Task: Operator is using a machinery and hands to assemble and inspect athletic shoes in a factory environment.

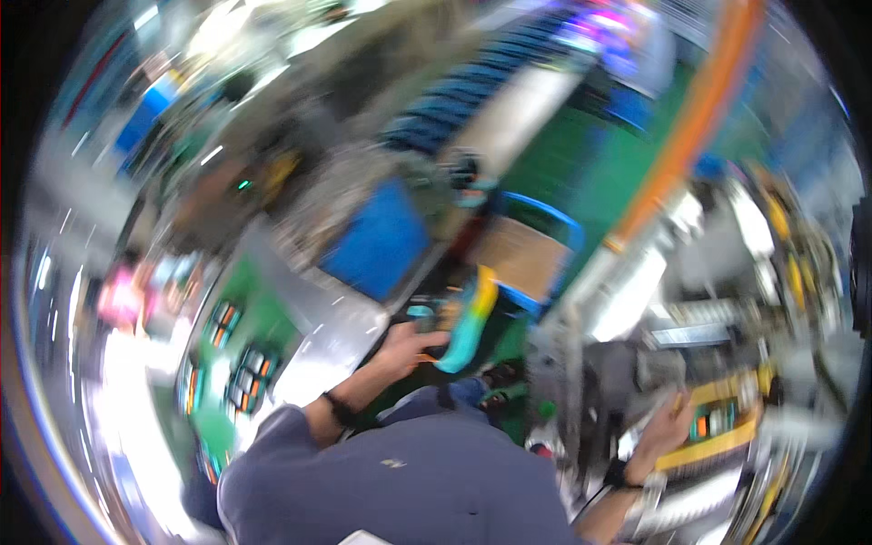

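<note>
My left hand (400,351) reaches forward at the middle, its fingers curled and blurred around something I cannot make out. Beside its fingertips is a curved teal-and-yellow piece (468,329); whether the hand holds it is unclear. Just past the hand shows a small dark part with teal and orange bits (425,313). Out to the right, my right hand (668,424) is at the left side of a yellow-edged tray (704,454). Teal and orange parts (713,421) lie inside the tray. Motion blur hides this hand's grip.
Several dark parts with orange and teal marks (247,380) lie on a green surface (263,295) at the left. Ahead are a blue panel (381,238), a blue-framed cart with a brown top (518,250) and an orange bar (686,136). Machinery (699,336) stands at the right.
</note>
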A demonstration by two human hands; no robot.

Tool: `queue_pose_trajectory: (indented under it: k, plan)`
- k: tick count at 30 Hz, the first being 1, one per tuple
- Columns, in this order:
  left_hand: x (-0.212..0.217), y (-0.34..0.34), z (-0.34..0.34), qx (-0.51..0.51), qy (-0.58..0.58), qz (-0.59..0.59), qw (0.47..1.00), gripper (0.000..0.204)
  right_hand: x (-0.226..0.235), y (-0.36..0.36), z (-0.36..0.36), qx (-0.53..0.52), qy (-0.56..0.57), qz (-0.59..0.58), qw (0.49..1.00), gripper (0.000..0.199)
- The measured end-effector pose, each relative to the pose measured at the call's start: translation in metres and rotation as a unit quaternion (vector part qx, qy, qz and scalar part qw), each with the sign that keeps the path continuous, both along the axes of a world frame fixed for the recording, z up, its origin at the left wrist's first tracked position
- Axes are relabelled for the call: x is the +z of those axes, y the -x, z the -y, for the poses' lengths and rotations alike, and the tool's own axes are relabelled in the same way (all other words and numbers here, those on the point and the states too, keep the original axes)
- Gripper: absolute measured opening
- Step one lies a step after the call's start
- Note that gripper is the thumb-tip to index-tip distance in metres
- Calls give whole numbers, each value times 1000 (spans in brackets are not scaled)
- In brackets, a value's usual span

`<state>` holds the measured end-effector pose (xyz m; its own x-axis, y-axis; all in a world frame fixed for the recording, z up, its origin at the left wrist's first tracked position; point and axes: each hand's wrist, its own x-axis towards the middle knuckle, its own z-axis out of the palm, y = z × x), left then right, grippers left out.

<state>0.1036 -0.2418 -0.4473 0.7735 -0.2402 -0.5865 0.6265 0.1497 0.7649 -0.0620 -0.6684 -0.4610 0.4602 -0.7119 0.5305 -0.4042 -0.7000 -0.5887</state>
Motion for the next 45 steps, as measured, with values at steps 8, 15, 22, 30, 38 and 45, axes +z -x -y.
queue_pose_trajectory:
  k: [8, 15, 22, 30, 38, 45]
  plan:
    - [-63, 52, -76, 36, -147, -87, 985, 40, -179, -31, -122, 300, -40, -203, 931, 15]
    - [-99, 84, -170, 256, -88, -129, 954, 38, -197, -37, -116, 289, 7, -249, 924, 16]
    - [-158, 76, -282, 447, -79, -149, 879, 45, -213, -51, -106, 317, 64, -179, 929, 46]
    - [-185, 50, -431, 602, -45, -112, 790, 41, 6, -297, -255, 443, 101, -81, 887, 22]
    - [-267, -52, -644, 678, -131, -14, 723, 33, 293, -520, -605, 621, 439, 81, 644, 27]
    - [-233, -123, -789, 550, -402, -104, 724, 53, 358, -599, -891, 603, 651, 87, 453, 66]
